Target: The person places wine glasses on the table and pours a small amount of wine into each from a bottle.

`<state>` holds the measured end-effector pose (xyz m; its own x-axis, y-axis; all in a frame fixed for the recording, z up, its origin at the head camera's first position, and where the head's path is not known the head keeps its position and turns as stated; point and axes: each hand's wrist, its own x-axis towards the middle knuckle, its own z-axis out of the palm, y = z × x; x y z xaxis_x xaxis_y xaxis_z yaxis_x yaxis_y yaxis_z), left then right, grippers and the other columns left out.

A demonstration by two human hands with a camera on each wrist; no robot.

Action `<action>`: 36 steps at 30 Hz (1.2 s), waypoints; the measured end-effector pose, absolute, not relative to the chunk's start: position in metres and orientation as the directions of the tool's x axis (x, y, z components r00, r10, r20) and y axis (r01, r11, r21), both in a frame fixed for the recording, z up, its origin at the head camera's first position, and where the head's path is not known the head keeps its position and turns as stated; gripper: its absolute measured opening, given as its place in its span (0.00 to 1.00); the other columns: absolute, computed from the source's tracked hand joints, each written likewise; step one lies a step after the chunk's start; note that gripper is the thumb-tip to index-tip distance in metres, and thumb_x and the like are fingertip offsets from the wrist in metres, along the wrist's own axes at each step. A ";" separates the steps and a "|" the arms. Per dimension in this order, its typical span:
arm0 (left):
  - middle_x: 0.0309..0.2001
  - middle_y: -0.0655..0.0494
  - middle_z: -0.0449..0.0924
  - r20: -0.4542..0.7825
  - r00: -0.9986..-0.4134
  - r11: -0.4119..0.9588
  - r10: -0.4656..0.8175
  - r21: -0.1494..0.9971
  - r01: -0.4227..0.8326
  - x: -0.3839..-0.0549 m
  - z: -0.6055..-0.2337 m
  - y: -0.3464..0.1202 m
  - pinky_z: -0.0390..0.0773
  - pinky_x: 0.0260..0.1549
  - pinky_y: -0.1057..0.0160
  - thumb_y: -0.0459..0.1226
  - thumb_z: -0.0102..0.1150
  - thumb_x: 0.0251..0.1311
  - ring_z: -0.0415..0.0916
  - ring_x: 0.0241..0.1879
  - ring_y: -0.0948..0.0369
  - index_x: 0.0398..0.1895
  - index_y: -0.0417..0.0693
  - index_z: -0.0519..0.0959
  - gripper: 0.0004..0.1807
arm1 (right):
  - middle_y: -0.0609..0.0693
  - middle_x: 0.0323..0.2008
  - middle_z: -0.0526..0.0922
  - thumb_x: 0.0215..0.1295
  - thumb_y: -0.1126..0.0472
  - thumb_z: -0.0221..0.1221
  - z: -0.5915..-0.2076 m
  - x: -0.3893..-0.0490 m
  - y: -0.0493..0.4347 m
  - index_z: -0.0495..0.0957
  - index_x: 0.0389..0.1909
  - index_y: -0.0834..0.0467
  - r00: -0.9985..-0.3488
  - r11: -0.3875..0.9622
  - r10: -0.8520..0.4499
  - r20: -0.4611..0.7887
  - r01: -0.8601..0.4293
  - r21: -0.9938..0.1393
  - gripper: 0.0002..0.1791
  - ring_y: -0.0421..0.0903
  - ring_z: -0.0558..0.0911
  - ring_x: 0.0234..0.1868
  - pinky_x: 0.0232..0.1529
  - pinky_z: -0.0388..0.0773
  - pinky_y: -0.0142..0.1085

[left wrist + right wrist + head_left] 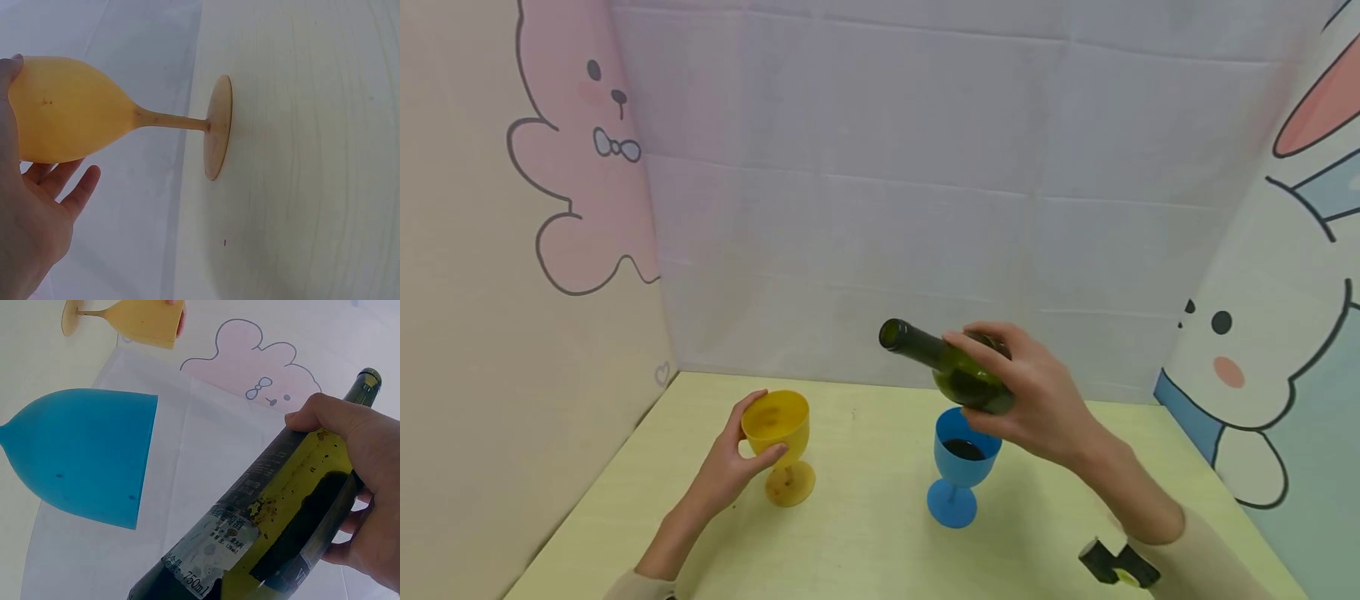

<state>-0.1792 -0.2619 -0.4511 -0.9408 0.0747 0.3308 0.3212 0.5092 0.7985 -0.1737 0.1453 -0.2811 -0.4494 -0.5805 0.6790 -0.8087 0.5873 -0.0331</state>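
Note:
My left hand (727,468) holds a yellow goblet (778,427) around its bowl, thumb on the near side and fingers behind. In the left wrist view the yellow goblet's foot (219,128) is at the tabletop; whether it touches, I cannot tell. My right hand (1037,400) grips a green glass wine bottle (970,379) by its body. The bottle leans, its mouth up and to the left, above and behind a blue goblet (953,479). Dark liquid (964,450) sits in the blue goblet, which stands upright. A worn label (212,547) shows on the bottle.
Both goblets are over a pale wood-grain table (865,517). A white creased sheet (850,192) hangs along its back edge. Walls with cartoon animals, a pink one (587,167) at left and a white rabbit (1247,358) at right, flank the table.

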 end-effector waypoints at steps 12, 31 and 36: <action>0.59 0.50 0.75 0.324 -0.943 0.480 0.071 0.818 0.317 -0.175 -0.449 -0.260 0.74 0.48 0.48 0.42 0.68 0.60 0.72 0.49 0.53 0.75 0.62 0.54 0.44 | 0.57 0.60 0.74 0.45 0.57 0.74 -0.278 -0.182 0.126 0.67 0.71 0.43 -0.379 0.549 -0.622 0.686 -0.835 0.036 0.48 0.53 0.78 0.53 0.41 0.81 0.48; 0.60 0.51 0.74 0.318 -0.946 0.480 0.066 0.821 0.309 -0.176 -0.449 -0.258 0.73 0.50 0.49 0.43 0.68 0.60 0.71 0.50 0.53 0.75 0.63 0.55 0.43 | 0.57 0.61 0.73 0.47 0.57 0.73 -0.283 -0.204 0.096 0.64 0.72 0.42 -0.388 0.532 -0.688 0.613 -0.844 0.063 0.47 0.53 0.77 0.54 0.45 0.79 0.48; 0.60 0.51 0.75 0.312 -0.948 0.486 0.062 0.820 0.302 -0.176 -0.448 -0.256 0.74 0.49 0.48 0.44 0.69 0.60 0.71 0.50 0.53 0.75 0.63 0.55 0.43 | 0.57 0.61 0.72 0.47 0.57 0.74 -0.287 -0.209 0.091 0.65 0.71 0.41 -0.395 0.531 -0.704 0.590 -0.845 0.067 0.48 0.53 0.76 0.54 0.48 0.78 0.49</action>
